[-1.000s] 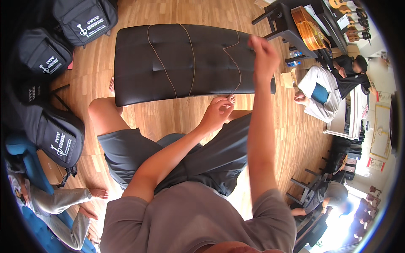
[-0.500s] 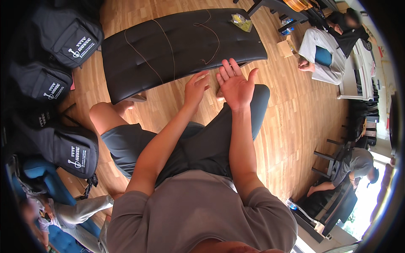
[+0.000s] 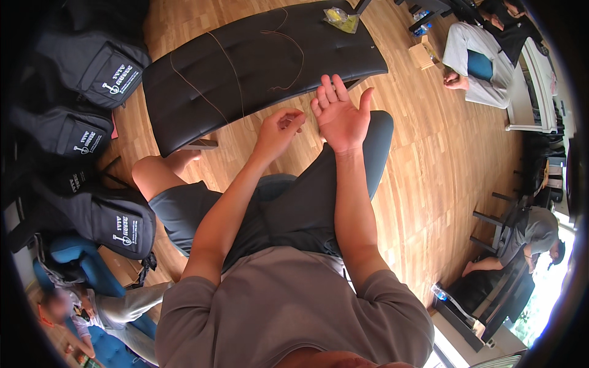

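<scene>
My right hand (image 3: 343, 124) is open, palm up and fingers stretched, with nothing lying on it. To its left, my left hand (image 3: 277, 136) has its fingers curled in and the thumb close to the fingertips; whether something thin is pinched there I cannot make out. Both hands are held above my lap, just short of a black padded bench (image 3: 343, 58). Three thin brown cords (image 3: 235, 73) lie loosely across the bench top. One of them hangs over the near edge, close to my left hand. A clear plastic bag (image 3: 342, 20) with something yellow rests at the bench's far right.
Several black backpacks (image 3: 116, 73) stand along the left. A small cardboard box (image 3: 423, 53) is on the wooden floor (image 3: 417, 178). Other people sit at the upper right, the right and on a blue seat (image 3: 101, 270) at the lower left.
The fingers of my left hand have curled in, and that hand has dropped slightly to the left. My right hand stays open, palm up. The whole view has shifted a little.
</scene>
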A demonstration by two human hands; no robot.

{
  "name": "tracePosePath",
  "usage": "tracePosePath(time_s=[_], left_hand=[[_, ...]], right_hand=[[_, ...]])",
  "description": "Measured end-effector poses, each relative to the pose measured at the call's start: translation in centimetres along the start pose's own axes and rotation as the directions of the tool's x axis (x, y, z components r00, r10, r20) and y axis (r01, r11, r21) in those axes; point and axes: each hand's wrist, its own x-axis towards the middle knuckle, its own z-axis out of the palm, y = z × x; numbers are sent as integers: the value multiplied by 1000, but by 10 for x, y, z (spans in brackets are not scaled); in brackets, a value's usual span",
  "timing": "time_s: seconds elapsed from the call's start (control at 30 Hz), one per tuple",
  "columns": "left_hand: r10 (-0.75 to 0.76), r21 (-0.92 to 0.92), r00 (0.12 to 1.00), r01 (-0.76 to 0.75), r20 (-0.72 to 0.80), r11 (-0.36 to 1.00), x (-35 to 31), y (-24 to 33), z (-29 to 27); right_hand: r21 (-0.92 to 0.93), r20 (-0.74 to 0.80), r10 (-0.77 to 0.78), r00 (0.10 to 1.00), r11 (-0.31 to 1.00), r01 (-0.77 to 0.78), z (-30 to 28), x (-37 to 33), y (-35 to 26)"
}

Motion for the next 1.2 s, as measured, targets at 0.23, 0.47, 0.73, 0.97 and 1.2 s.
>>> tracePosePath(time_s=[0.23,0.47,0.73,0.97,1.2], left_hand=[[194,-121,969,-213,-154,970,2,49,-9],[206,-127,967,-225,-149,966,-8,81,-17],[324,-54,938,-332,-124,942,-15,87,-20],[334,-25,935,-339,-122,940,-19,90,-27],[325,-24,936,-331,-135,943,-22,94,-28]], right_hand=[[35,161,94,982,994,-101,-1,-1,6],[-27,224,185,957,983,-183,-2,-4,13],[63,405,255,878,950,-305,-2,-1,33],[-12,363,300,882,948,-317,0,-1,38],[-139,389,337,857,942,-307,0,-2,37]])
